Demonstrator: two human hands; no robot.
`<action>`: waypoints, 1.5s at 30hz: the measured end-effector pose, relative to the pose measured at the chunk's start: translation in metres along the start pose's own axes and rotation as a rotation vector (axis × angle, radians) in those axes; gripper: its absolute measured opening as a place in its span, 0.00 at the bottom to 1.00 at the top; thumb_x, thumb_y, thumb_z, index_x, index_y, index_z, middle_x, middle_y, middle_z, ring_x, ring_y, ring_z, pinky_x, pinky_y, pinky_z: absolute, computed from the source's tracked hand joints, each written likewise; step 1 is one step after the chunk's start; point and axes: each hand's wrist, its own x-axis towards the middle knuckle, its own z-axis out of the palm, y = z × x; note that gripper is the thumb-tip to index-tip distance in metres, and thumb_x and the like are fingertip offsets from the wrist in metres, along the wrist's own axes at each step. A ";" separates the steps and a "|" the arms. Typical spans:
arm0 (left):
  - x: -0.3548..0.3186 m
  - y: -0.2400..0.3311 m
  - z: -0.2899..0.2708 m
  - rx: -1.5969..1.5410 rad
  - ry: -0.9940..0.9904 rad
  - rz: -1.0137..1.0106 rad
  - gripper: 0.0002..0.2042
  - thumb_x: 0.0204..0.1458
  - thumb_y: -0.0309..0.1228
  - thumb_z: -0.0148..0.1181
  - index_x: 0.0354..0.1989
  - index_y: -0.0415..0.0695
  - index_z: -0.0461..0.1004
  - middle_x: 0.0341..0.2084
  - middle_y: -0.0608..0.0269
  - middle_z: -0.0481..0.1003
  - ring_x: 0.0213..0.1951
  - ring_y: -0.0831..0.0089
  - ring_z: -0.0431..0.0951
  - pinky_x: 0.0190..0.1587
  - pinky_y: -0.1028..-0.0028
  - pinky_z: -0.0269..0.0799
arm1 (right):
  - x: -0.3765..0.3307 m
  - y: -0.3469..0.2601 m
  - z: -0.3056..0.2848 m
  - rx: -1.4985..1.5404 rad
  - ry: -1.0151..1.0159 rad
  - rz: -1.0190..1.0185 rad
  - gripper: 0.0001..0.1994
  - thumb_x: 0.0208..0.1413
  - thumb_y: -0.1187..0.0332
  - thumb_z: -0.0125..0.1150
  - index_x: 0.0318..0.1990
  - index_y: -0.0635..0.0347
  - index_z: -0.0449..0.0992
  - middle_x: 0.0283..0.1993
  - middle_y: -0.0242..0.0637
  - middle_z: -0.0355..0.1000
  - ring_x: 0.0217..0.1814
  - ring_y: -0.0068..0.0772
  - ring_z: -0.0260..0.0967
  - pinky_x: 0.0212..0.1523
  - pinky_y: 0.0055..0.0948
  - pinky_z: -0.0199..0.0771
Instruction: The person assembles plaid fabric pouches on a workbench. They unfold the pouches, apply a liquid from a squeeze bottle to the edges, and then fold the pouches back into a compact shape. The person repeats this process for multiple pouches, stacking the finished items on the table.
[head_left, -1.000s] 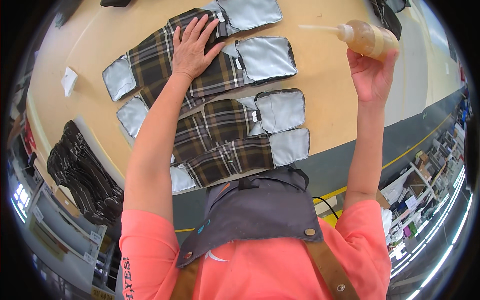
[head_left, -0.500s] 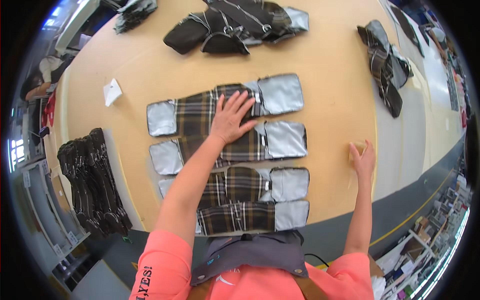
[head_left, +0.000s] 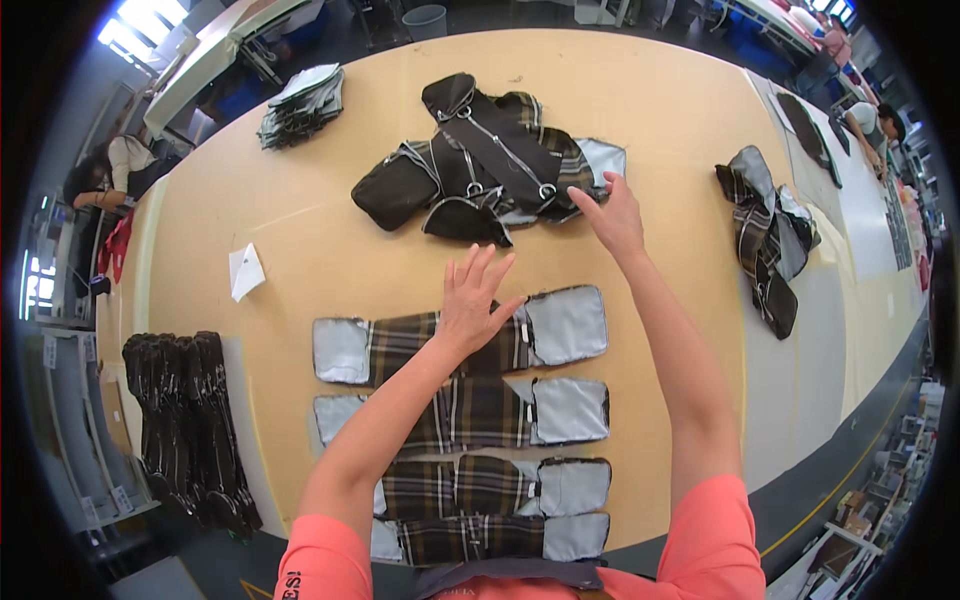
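Black strapped pieces lie heaped near both bare hands.

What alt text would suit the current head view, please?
A person's open left hand is over the farthest of four silver-ended plaid pieces on a tan table; the open right hand is near a dark fabric pile.

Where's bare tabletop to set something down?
Between the dark strapped pile and the twisted plaid piece, right of the right hand; also between the dark stack and the plaid panels. Crowded: the near middle, panels in close rows, with the left hand over the farthest.
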 end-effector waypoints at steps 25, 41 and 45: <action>0.116 -0.086 0.003 0.206 -0.128 -0.003 0.35 0.46 0.50 0.64 0.64 0.74 0.57 0.71 0.62 0.38 0.71 0.51 0.35 0.64 0.33 0.35 | 0.018 0.000 0.077 -0.473 0.095 -0.635 0.26 0.48 0.63 0.62 0.56 0.61 0.68 0.53 0.37 0.69 0.53 0.36 0.66 0.50 0.35 0.65; -0.111 -0.005 -0.105 -0.125 0.070 -0.186 0.22 0.48 0.34 0.66 0.53 0.46 0.73 0.67 0.45 0.49 0.69 0.40 0.42 0.66 0.49 0.47 | 0.091 -0.074 0.021 -0.351 -0.260 -0.116 0.15 0.49 0.56 0.56 0.44 0.48 0.76 0.46 0.32 0.75 0.57 0.41 0.64 0.62 0.55 0.49; -0.152 0.004 -0.118 -0.093 0.119 -0.312 0.22 0.47 0.33 0.67 0.53 0.46 0.73 0.67 0.43 0.49 0.69 0.39 0.42 0.66 0.51 0.48 | 0.119 -0.097 -0.006 -0.283 -0.104 -0.167 0.16 0.51 0.52 0.56 0.44 0.47 0.76 0.44 0.35 0.77 0.54 0.43 0.69 0.59 0.57 0.52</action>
